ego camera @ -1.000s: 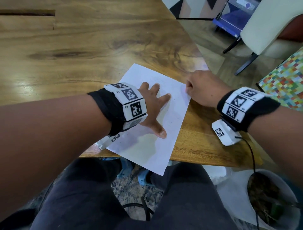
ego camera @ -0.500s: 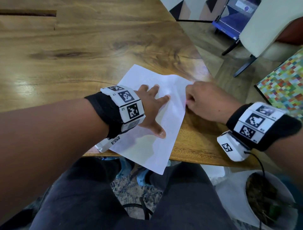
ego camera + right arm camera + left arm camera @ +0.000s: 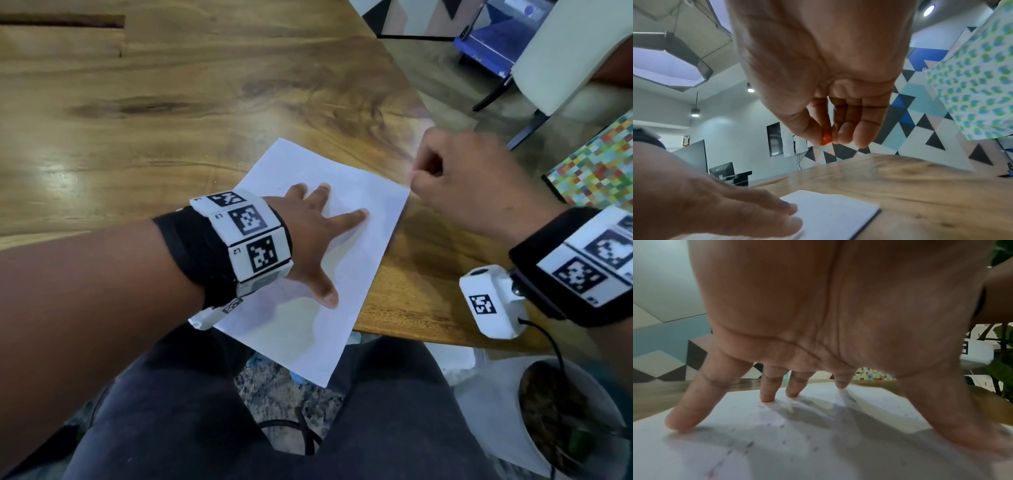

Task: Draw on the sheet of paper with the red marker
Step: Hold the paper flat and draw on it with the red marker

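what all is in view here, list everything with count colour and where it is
sheet of paper: one, white, on the table's near edge, its near corner hanging over
red marker: one, only a small red-orange bit shows, pinched in the right hand's fingertips
table: one, brown wood, fills the upper left
chair: one, cream with dark legs, top right
patterned mat: one, multicoloured squares, right edge
plant pot: one, white, bottom right on the floor
left hand: fingers spread, pressing the paper flat
right hand: curled, raised beside the paper's far right corner
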{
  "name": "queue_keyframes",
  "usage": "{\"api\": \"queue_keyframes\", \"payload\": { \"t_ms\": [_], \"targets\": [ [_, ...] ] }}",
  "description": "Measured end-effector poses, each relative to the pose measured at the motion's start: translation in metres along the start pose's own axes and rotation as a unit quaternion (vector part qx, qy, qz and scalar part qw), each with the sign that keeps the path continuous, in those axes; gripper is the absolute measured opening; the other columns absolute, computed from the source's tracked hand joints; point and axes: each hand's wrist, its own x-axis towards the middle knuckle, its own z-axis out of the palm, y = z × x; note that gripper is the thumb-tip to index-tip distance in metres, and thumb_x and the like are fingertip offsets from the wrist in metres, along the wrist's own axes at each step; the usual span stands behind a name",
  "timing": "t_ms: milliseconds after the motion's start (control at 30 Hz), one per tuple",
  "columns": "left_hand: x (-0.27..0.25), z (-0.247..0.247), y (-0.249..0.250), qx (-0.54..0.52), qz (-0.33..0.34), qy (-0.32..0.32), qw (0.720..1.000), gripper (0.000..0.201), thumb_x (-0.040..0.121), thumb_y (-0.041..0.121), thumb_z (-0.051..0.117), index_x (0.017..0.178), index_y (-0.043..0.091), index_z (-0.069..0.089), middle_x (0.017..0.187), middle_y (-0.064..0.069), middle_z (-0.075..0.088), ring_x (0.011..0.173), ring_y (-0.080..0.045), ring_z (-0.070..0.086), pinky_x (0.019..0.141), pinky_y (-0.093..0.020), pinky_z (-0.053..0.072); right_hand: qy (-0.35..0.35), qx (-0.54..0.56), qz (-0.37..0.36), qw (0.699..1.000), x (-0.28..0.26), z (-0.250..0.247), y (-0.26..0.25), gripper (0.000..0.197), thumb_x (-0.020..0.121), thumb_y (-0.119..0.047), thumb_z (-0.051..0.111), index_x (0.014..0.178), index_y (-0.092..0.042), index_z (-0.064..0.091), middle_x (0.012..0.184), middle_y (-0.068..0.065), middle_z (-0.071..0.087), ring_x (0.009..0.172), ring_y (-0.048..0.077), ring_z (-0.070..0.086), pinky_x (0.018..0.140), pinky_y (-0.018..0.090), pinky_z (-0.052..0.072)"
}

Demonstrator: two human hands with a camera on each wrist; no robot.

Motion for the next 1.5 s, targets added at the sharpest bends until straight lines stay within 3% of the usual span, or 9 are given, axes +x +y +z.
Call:
{"api": "queue_keyframes", "payload": {
  "t_ms": [167, 333, 433, 533, 733, 967, 1200, 1333, 1500],
  "targets": [
    [0.005, -0.010, 0.010, 0.043, -0.002, -0.004, 0.999, 0.130, 0.054, 0.085, 0.072, 0.151, 0.059, -0.010, 0.162, -0.016, 0.004, 0.143, -0.044, 0.022, 0.096, -0.053, 0.044, -0.056, -0.014, -0.008, 0.998, -0.003, 0.018, 0.002, 0.010, 0.089, -0.020, 0.057, 0.079, -0.022, 0.060, 0.079, -0.007, 0.063, 0.077, 0.018, 0.058, 0.083, 0.030, 0.042],
    [0.008, -0.016, 0.018, 0.069, 0.001, -0.018, 0.997, 0.130, 0.055, 0.083, 0.074, 0.152, 0.058, -0.009, 0.150, -0.018, 0.021, 0.130, -0.042, 0.038, 0.078, -0.044, 0.042, -0.105, -0.063, -0.018, 0.992, 0.007, 0.049, 0.014, 0.010, 0.088, -0.021, 0.054, 0.078, -0.023, 0.055, 0.082, -0.005, 0.056, 0.078, 0.019, 0.052, 0.054, 0.026, 0.031],
    [0.007, -0.017, 0.018, 0.070, 0.001, -0.016, 0.997, 0.130, 0.056, 0.083, 0.074, 0.151, 0.058, -0.011, 0.153, -0.019, 0.017, 0.133, -0.043, 0.035, 0.077, -0.043, 0.041, -0.107, -0.070, 0.010, 0.992, 0.029, 0.049, 0.020, 0.017, 0.087, -0.014, 0.050, 0.073, -0.023, 0.051, 0.080, -0.002, 0.056, 0.076, 0.018, 0.053, 0.079, 0.039, 0.047],
    [0.005, -0.016, 0.017, 0.068, -0.004, -0.017, 0.998, 0.130, 0.057, 0.083, 0.074, 0.151, 0.057, -0.012, 0.158, -0.021, 0.008, 0.140, -0.047, 0.027, 0.090, -0.051, 0.045, -0.112, -0.095, 0.023, 0.989, 0.041, 0.046, 0.023, 0.021, 0.086, -0.009, 0.048, 0.071, -0.023, 0.051, 0.078, -0.001, 0.057, 0.072, 0.015, 0.050, 0.104, 0.054, 0.039],
    [0.002, -0.010, 0.013, 0.035, -0.005, -0.016, 0.999, 0.127, 0.059, 0.081, 0.074, 0.150, 0.060, -0.011, 0.165, -0.021, -0.012, 0.149, -0.050, 0.005, 0.103, -0.059, 0.038, -0.137, -0.074, -0.066, 0.986, 0.000, 0.047, 0.008, 0.011, 0.090, -0.023, 0.051, 0.079, -0.024, 0.052, 0.086, -0.003, 0.054, 0.082, 0.022, 0.054, 0.076, 0.040, 0.049],
    [0.003, -0.005, 0.010, 0.021, 0.002, -0.026, 0.999, 0.124, 0.061, 0.082, 0.072, 0.148, 0.062, -0.014, 0.165, -0.017, -0.022, 0.151, -0.046, -0.009, 0.105, -0.062, 0.037, -0.138, -0.070, -0.070, 0.985, 0.031, 0.052, 0.004, 0.011, 0.089, -0.017, 0.050, 0.079, -0.022, 0.052, 0.088, -0.002, 0.057, 0.084, 0.022, 0.056, 0.068, 0.036, 0.046],
    [-0.003, -0.002, 0.003, 0.016, -0.023, -0.003, 1.000, 0.145, 0.056, 0.084, 0.073, 0.160, 0.027, -0.011, 0.168, -0.003, -0.018, 0.155, -0.030, -0.005, 0.107, -0.061, 0.037, -0.137, -0.077, -0.060, 0.986, 0.045, 0.050, 0.006, 0.012, 0.089, -0.019, 0.050, 0.079, -0.025, 0.053, 0.090, -0.005, 0.057, 0.086, 0.019, 0.056, 0.075, 0.038, 0.049],
    [-0.002, -0.002, 0.003, 0.014, -0.023, 0.001, 1.000, 0.147, 0.055, 0.086, 0.072, 0.160, 0.024, -0.010, 0.168, 0.000, -0.016, 0.155, -0.029, -0.003, 0.108, -0.061, 0.037, -0.183, -0.080, -0.139, 0.970, 0.009, 0.048, -0.006, 0.008, 0.092, -0.023, 0.051, 0.085, -0.022, 0.055, 0.091, -0.004, 0.053, 0.083, 0.019, 0.053, 0.073, 0.037, 0.048],
    [0.000, -0.001, 0.001, 0.018, -0.015, 0.003, 1.000, 0.147, 0.054, 0.087, 0.072, 0.160, 0.024, -0.009, 0.168, 0.000, -0.015, 0.154, -0.031, -0.001, 0.107, -0.060, 0.040, -0.158, -0.078, -0.118, 0.977, 0.035, 0.052, -0.001, 0.009, 0.092, -0.021, 0.052, 0.084, -0.021, 0.053, 0.093, -0.002, 0.055, 0.088, 0.021, 0.053, 0.076, 0.037, 0.047]
  ]
}}
